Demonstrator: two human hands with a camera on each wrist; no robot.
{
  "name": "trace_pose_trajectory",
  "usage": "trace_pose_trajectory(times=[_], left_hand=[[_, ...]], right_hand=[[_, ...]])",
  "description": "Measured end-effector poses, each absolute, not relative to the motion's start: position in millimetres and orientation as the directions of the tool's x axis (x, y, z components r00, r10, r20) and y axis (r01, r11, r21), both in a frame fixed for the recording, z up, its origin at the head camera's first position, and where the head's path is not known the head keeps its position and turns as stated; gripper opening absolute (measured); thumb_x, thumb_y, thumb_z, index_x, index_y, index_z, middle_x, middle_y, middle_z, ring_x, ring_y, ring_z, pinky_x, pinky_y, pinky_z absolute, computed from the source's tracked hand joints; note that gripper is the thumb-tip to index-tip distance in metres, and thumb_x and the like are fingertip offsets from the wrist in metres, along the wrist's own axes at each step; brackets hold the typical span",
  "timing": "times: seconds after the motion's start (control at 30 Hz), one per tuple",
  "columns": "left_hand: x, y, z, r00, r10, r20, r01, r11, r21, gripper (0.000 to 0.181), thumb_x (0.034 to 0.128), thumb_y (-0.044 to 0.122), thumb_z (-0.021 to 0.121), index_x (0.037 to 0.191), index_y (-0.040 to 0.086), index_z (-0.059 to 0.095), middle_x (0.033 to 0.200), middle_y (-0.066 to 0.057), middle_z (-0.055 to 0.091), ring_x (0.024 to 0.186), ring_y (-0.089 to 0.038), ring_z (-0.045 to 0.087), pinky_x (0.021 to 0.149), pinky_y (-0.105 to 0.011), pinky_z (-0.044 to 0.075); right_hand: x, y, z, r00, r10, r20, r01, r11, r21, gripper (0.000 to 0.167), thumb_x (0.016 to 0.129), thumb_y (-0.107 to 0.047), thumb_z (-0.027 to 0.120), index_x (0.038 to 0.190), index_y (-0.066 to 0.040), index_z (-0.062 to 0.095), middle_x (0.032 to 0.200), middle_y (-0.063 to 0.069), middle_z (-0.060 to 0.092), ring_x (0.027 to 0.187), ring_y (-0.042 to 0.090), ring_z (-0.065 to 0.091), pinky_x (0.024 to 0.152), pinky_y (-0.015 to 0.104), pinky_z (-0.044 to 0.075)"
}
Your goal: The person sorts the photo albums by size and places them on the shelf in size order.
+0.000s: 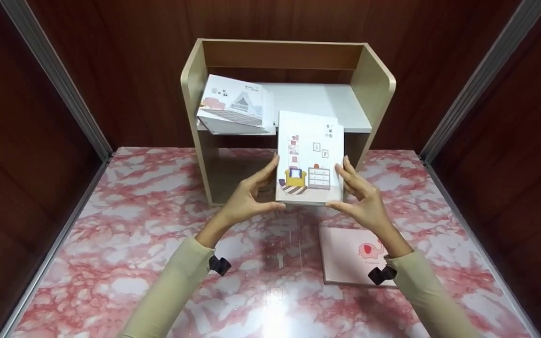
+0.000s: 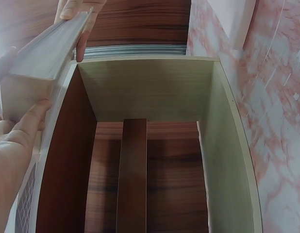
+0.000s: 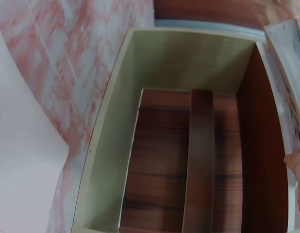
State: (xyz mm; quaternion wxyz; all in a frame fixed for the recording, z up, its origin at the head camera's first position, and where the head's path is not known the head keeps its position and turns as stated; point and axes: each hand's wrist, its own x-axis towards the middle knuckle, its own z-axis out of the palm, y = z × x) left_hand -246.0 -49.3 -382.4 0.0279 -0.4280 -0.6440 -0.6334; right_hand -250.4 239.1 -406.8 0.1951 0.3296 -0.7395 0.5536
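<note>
Both hands hold a thick white book [image 1: 310,157] in front of the small shelf unit [image 1: 382,80], near the front edge of its upper board. A yellow armchair and a chest of drawers are printed on its cover. My left hand [image 1: 251,192] grips the left side, thumb at the lower edge; my right hand [image 1: 359,195] grips the right side the same way. In the left wrist view the book [image 2: 48,53] shows its page edges above the unit's lower compartment. The right wrist view has only part of the right hand [image 3: 298,167] at its edge.
More white books [image 1: 235,103] lean at the left end of the upper board [image 1: 317,101], tilted and overhanging its front. A pink book with an elephant [image 1: 345,256] lies on the red-and-white marbled surface [image 1: 125,258], under the right wrist. Dark wood panels [image 1: 125,70] enclose the space.
</note>
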Motion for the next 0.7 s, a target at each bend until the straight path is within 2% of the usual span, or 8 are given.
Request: trace_pose_trajectory(times=[0.2,0.47,0.7], left_hand=[[-258,-47,-396,-0.625,0.509,0.592,0.577,-0.211,0.789,0.085,0.0759,-0.016,0.064,0.146,0.001,0.019,0.155,-0.014,0.01,0.127,-0.029,0.043,0.096,-0.036,0.045],[-262,-47,-402,-0.607,0.492,0.624,0.582,-0.26,0.771,0.077,0.0782,-0.016,0.057,0.145,0.002,0.024,0.155,-0.014,0.007,0.131,-0.026,0.038,0.097,-0.038,0.044],[-261,-43,-399,-0.619,0.448,0.645,0.607,-0.247,0.755,0.074,0.0791,-0.014,0.062,0.144,0.0,0.028,0.155,-0.012,0.011,0.127,-0.028,0.044,0.094,-0.037,0.047]], right_hand=[[-251,240,-406,-0.72,-0.231,0.655,-0.684,0.074,-0.726,0.072,0.064,0.013,0.075,0.13,0.008,0.046,0.147,0.028,0.023,0.134,0.028,0.031,0.097,0.027,0.042],[-249,239,-402,-0.729,-0.208,0.652,-0.674,0.057,-0.736,0.068,0.066,0.014,0.074,0.129,0.008,0.048,0.145,0.027,0.027,0.133,0.025,0.035,0.096,0.027,0.043],[-246,237,-394,-0.747,-0.155,0.647,-0.662,0.075,-0.746,0.063,0.067,0.015,0.073,0.126,0.008,0.052,0.14,0.027,0.036,0.113,0.017,0.057,0.088,0.026,0.049]])
